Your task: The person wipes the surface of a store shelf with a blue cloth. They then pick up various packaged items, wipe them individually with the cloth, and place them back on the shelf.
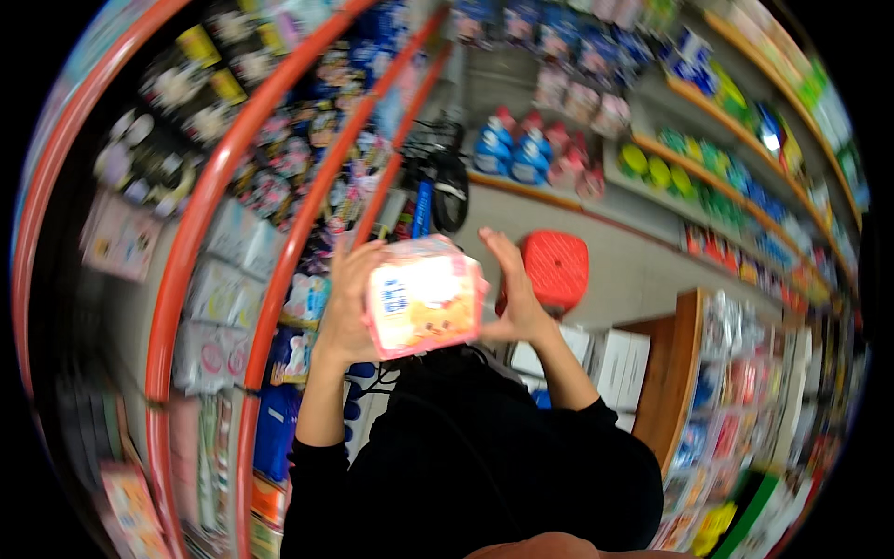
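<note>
A pink and orange plastic-wrapped package (426,300) with a cartoon face and printed writing is held up in front of my body, its top washed out by glare. Around its left side my left hand (351,300) is closed, gripping it. My right hand (515,290) is at the package's right side, thumb and fingers spread apart; the fingers stand off it, and whether the thumb tip touches the package I cannot tell.
Red-edged shelves (216,175) with packaged goods curve along the left. A red plastic stool (557,269) stands on the floor beyond my right hand. White boxes (620,367) sit beside a wooden shelf unit (681,377). Blue bottles (494,148) line the far shelf.
</note>
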Tool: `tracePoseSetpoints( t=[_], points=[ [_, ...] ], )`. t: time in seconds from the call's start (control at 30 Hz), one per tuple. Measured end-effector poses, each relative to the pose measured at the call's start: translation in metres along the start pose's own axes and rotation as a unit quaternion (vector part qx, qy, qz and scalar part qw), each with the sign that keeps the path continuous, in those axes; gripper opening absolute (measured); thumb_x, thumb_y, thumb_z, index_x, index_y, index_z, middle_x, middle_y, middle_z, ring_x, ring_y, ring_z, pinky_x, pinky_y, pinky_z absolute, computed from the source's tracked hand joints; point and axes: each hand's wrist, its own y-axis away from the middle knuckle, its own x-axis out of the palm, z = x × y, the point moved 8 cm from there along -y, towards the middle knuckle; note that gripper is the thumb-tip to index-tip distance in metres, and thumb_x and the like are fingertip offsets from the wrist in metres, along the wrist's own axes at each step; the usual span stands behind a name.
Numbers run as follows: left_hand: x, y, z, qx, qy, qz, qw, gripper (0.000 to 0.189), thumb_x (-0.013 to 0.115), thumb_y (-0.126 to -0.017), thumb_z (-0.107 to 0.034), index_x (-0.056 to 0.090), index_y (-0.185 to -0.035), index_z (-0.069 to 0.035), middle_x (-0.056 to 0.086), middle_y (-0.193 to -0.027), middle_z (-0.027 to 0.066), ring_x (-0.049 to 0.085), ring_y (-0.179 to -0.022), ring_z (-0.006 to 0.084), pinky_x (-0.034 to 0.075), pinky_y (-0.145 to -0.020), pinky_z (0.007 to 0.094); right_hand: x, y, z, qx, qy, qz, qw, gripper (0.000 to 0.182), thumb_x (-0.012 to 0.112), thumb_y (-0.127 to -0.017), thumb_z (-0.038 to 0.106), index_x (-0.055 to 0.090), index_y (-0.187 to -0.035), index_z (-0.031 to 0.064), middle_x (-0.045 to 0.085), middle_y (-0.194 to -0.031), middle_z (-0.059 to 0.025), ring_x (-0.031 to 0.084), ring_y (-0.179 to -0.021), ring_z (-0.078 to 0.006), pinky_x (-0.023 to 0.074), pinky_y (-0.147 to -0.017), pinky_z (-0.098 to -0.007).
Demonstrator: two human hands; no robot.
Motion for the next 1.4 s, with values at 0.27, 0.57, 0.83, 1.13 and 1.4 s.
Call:
tracePoseSetpoints(
  t=[0.27,0.57,0.83,1.13,1.4],
  points=[
    [0.057,0.017,0.059,-0.052,-0.109,0.016,0.993,0.098,0.087,-0.062,-0.034,0.031,-0.137,-0.006,0.042,-0.134,0.0149,0.043,-0.127,0.034,0.025,-0.111,0.0535,-0.06,0.426,-0.245,0.546,0.385,-0.031,0.743,0.053,0.073,-0.079,0.026,0.057,-0.121,-0.0025,0.059,-0.124,-0.0232,0.05,-0.123,-0.0389,0.0373,-0.105,-0.0472],
    [0.183,0.02,0.112,-0.036,-0.148,0.119,0.981,0.097,0.086,-0.065,-0.035,0.03,-0.139,-0.007,0.04,-0.138,0.0146,0.04,-0.13,0.0363,0.024,-0.113,0.0576,0.04,0.776,-0.208,0.91,0.002,-0.235,0.342,0.09,0.058,-0.083,0.065,0.046,-0.136,-0.0066,0.048,-0.14,-0.0232,0.045,-0.13,-0.035,0.0366,-0.106,-0.0414],
    [0.35,0.053,0.152,-0.051,-0.047,0.151,0.986,0.095,0.087,-0.064,-0.035,0.034,-0.136,-0.004,0.041,-0.133,0.0166,0.041,-0.128,0.0374,0.028,-0.111,0.0554,0.062,0.872,-0.267,0.952,0.112,-0.241,0.153,0.131,0.081,-0.056,0.066,0.016,-0.143,-0.0073,0.037,-0.141,-0.0312,0.043,-0.127,-0.0474,0.0386,-0.106,-0.0493],
    [0.375,0.047,0.13,-0.115,0.035,0.114,0.986,0.103,0.092,-0.056,-0.035,0.032,-0.133,-0.002,0.043,-0.128,0.0164,0.045,-0.124,0.032,0.029,-0.112,0.0483,0.002,0.775,-0.277,0.868,0.247,-0.249,0.352,0.064,0.073,-0.069,0.033,0.051,-0.114,-0.0061,0.063,-0.095,-0.028,0.06,-0.102,-0.0446,0.0494,-0.088,-0.0489],
    [0.272,-0.039,0.054,-0.016,0.003,0.086,0.996,0.091,0.089,-0.056,-0.025,0.039,-0.13,-0.005,0.048,-0.122,0.0163,0.048,-0.118,0.0364,0.035,-0.107,0.0536,-0.136,0.357,-0.167,0.515,0.276,-0.268,0.766,0.031,0.072,-0.062,0.018,0.059,-0.082,-0.0011,0.055,-0.088,-0.0192,0.051,-0.091,-0.0382,0.0434,-0.083,-0.0474]
  ],
)
